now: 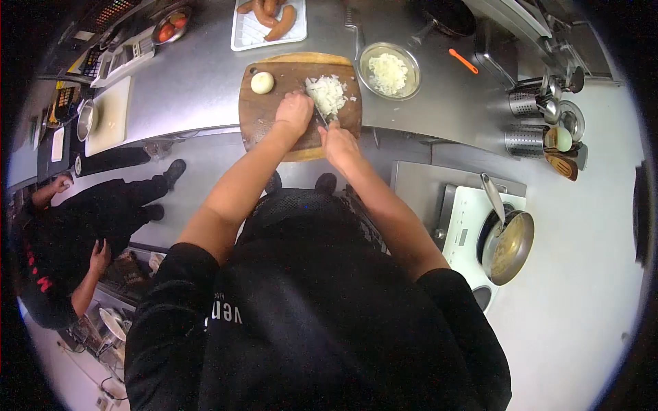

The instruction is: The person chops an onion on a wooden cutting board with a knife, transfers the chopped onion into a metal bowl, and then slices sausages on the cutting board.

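My right hand (339, 145) is closed round the handle of a kitchen knife (320, 114), whose blade points up and left over the wooden cutting board (264, 127). Beside the blade, my left hand (295, 113) rests on the board with its fingers bent together; whether they pinch the blade or a piece of onion is hidden. Chopped white onion (327, 94) lies heaped just right of the knife. A peeled whole onion (262, 83) sits at the board's upper left. To the right of the board stands a metal bowl (366, 86) holding chopped pale pieces (388, 73).
A white tray (238, 40) of sausages (281, 25) lies beyond the board. An orange-handled tool (463, 60) lies right. A frying pan (508, 248) stands on a white cooker (460, 240). Utensil holders (525, 140) line the right. Another person (82, 226) is at left.
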A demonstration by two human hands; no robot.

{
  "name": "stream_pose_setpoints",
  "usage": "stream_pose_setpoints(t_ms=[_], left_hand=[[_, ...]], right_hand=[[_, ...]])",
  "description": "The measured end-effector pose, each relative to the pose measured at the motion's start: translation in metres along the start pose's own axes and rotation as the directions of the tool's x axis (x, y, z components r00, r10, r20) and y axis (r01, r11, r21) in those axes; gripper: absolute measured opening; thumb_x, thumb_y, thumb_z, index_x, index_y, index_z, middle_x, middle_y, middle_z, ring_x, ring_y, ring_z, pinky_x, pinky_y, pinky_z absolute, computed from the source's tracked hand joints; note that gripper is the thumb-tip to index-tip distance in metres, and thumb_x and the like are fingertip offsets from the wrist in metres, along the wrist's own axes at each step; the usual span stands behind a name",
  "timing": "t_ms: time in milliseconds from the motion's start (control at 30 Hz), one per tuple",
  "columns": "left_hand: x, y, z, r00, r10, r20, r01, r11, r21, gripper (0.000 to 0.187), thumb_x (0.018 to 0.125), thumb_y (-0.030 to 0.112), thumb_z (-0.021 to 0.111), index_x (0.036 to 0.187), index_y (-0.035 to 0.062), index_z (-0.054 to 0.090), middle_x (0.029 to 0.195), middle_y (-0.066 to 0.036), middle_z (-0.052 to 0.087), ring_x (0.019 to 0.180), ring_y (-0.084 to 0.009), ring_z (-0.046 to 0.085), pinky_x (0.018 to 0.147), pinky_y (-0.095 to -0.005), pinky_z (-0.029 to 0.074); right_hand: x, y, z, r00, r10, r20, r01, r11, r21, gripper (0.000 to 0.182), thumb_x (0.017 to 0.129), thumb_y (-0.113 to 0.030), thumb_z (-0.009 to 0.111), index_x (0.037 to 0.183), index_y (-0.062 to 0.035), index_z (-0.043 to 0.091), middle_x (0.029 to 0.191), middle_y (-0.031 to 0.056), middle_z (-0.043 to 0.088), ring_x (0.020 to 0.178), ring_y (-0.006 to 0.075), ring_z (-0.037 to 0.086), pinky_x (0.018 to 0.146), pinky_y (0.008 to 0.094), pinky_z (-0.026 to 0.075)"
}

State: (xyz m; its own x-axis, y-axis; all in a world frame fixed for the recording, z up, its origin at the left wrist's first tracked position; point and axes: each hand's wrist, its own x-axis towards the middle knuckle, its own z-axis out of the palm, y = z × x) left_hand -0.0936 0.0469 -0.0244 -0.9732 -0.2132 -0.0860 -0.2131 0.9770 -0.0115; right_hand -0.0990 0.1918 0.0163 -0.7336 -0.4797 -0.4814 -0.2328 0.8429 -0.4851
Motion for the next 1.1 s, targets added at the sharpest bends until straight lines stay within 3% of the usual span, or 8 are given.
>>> stream_pose_setpoints(t_ms=[233,333,467,600,900,1100], left_hand=[[-0.001,-0.003,-0.001,0.999,0.044,-0.015,-0.044,0.998,-0.049,0.018,0.076,0.006,0.056,0.086,-0.0036,0.067,0.094,-0.021,0.063,0.087,-0.0321,0.064,0.073,-0.0362,0.055],[-0.002,-0.003,-0.004,0.999,0.038,-0.022,-0.039,0.998,-0.057,0.017,0.076,0.007,0.056,0.085,-0.0021,0.067,0.093,-0.020,0.064,0.087,-0.0311,0.064,0.074,-0.0366,0.054],[-0.001,-0.008,-0.001,0.995,0.097,-0.030,-0.098,0.995,-0.028,0.017,0.077,0.009,0.055,0.084,0.0013,0.068,0.088,-0.019,0.066,0.084,-0.0304,0.065,0.076,-0.0369,0.053],[-0.001,-0.005,-0.008,0.997,0.079,-0.011,-0.080,0.996,-0.033,0.017,0.077,0.008,0.055,0.083,0.0015,0.069,0.089,-0.019,0.067,0.084,-0.0307,0.065,0.076,-0.0365,0.053],[0.000,-0.003,-0.021,0.995,0.068,0.076,-0.062,0.995,-0.076,0.017,0.078,0.008,0.053,0.081,0.0013,0.069,0.086,-0.021,0.067,0.085,-0.0298,0.066,0.075,-0.0362,0.053],[-0.001,-0.011,-0.006,0.998,0.042,-0.053,-0.046,0.996,-0.077,0.018,0.078,0.007,0.051,0.080,0.0008,0.068,0.088,-0.020,0.066,0.083,-0.0309,0.066,0.074,-0.0385,0.053]], right_hand=[[0.019,-0.002,0.001,0.999,0.013,0.037,-0.014,1.000,0.027,0.044,0.095,-0.034,0.042,0.109,0.0064,0.049,0.098,0.0326,0.060,0.098,0.0450,0.058,0.085,0.0506,0.045],[0.029,0.000,0.004,0.999,-0.050,0.004,0.050,0.998,0.030,0.044,0.095,-0.035,0.043,0.111,0.0061,0.049,0.096,0.0316,0.061,0.097,0.0448,0.059,0.084,0.0501,0.046],[0.015,0.007,0.001,0.988,-0.132,-0.075,0.132,0.991,0.003,0.043,0.095,-0.033,0.043,0.102,0.0080,0.050,0.085,0.0327,0.061,0.086,0.0472,0.060,0.079,0.0522,0.047],[-0.009,0.007,-0.002,0.992,-0.095,-0.079,0.096,0.995,0.010,0.043,0.096,-0.033,0.042,0.100,0.0093,0.048,0.082,0.0339,0.061,0.083,0.0492,0.059,0.077,0.0539,0.046],[0.016,0.014,0.019,0.993,-0.079,-0.085,0.080,0.997,0.014,0.041,0.094,-0.032,0.045,0.101,0.0080,0.050,0.084,0.0318,0.062,0.086,0.0469,0.061,0.078,0.0523,0.048],[0.027,0.007,-0.001,0.992,-0.121,-0.042,0.122,0.992,0.027,0.043,0.094,-0.035,0.044,0.099,0.0058,0.055,0.089,0.0316,0.062,0.088,0.0466,0.060,0.080,0.0519,0.047]])
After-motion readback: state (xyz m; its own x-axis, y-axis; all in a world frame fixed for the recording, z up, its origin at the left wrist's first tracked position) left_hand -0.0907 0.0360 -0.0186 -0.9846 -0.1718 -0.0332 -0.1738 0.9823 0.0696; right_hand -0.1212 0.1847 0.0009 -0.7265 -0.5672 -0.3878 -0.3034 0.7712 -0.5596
